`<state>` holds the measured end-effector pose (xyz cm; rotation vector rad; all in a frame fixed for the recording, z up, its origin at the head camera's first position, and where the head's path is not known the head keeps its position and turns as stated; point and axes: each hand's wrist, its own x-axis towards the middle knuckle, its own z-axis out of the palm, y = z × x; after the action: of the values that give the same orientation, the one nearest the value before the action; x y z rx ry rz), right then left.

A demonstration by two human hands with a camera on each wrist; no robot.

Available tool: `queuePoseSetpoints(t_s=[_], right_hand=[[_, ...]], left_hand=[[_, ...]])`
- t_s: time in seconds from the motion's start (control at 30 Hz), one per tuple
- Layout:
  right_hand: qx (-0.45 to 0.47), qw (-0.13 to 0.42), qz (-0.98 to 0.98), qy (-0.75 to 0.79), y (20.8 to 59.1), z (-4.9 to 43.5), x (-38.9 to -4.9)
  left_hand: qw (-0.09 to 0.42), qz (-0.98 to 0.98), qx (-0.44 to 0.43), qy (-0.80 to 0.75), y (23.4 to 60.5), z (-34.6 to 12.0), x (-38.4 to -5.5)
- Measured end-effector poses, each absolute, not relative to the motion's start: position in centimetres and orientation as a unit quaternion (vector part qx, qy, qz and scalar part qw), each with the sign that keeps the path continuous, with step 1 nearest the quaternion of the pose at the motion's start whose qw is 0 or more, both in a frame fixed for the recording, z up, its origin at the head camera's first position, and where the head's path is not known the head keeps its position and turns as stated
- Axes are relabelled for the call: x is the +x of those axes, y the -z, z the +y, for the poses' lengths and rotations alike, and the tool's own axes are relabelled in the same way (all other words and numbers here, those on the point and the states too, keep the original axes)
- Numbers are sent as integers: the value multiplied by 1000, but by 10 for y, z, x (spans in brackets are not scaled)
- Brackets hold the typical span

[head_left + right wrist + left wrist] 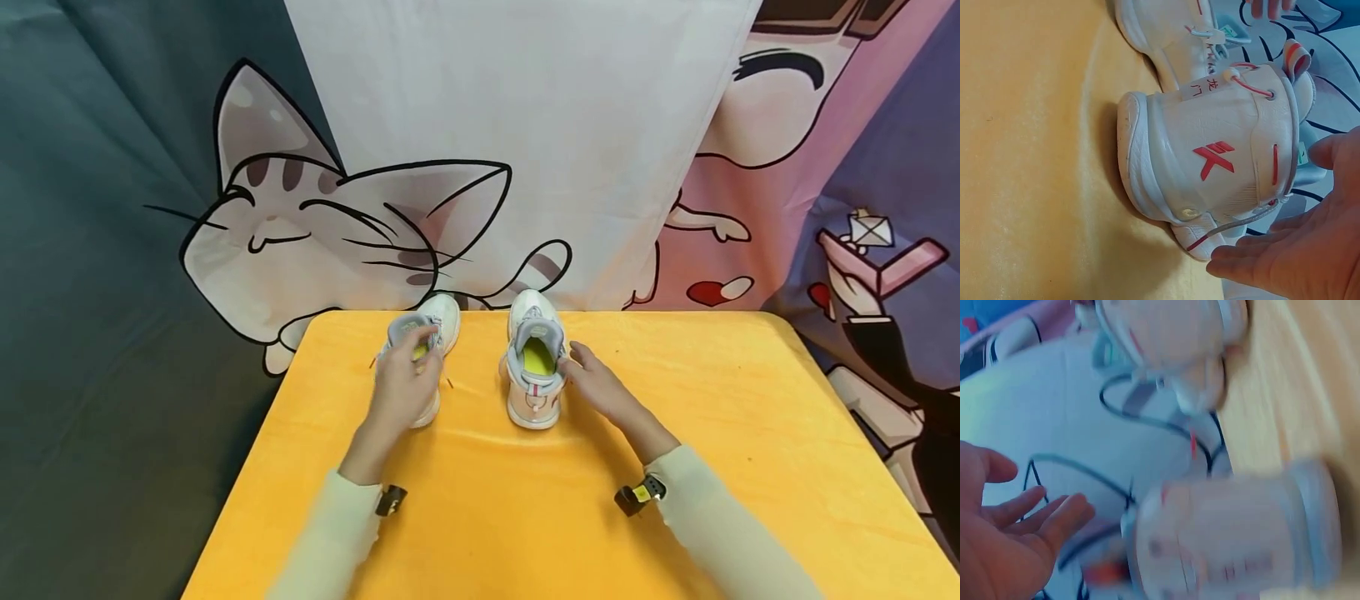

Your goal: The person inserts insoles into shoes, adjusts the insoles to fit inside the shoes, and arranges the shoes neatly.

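Two white sneakers stand side by side on the yellow tabletop, heels toward me: the left sneaker [448,321] and the right sneaker [534,410]. Over the left sneaker's opening is my left hand [402,385], partly covering it. In the left wrist view the left hand [1013,531] has loosely bent fingers apart from the blurred shoe heel [1222,540]. My right hand [600,387] is at the right sneaker's right side, fingers extended. Close to those fingers in the right wrist view, a grey lace [1241,223] with a red tip hangs from the sneaker [1210,150].
The yellow tabletop [480,517] extends around both shoes. Behind its far edge hangs a printed cloth [540,125] with a cartoon cat, and the shoe toes are close to it. Dark straps with small devices [633,498] are on both wrists.
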<state>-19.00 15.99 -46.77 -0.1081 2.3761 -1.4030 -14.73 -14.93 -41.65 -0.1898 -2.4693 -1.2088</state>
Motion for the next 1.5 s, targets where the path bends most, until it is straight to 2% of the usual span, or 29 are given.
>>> queuePoseSetpoints(t_s=[0.1,0.17,0.27,0.47,0.57,0.63,0.73,0.97,1.27,1.5], right_hand=[[-41,191,844,500,466,163,-190],[-43,191,843,502,466,163,-191],[-47,195,838,508,466,164,-192],[-35,222,812,539,470,163,-195],[-28,239,790,564,473,160,-196],[-33,247,777,579,474,157,-197],[-36,246,764,596,476,152,-199],[-56,226,792,565,477,146,-202],[-53,229,797,556,474,148,-203],[-63,228,798,555,474,149,-204]], left_hand=[[244,-873,-16,421,418,-171,-150],[233,-877,32,419,420,-185,-155],[150,-889,97,422,426,-206,-166],[-89,-876,136,453,441,-236,-192],[-162,-846,140,489,448,-242,-199],[-186,-830,134,509,451,-244,-201],[-193,-820,125,524,454,-245,-202],[-152,-827,132,525,456,-237,-200],[-109,-826,112,541,460,-195,-193],[-97,-832,107,536,465,-165,-193]])
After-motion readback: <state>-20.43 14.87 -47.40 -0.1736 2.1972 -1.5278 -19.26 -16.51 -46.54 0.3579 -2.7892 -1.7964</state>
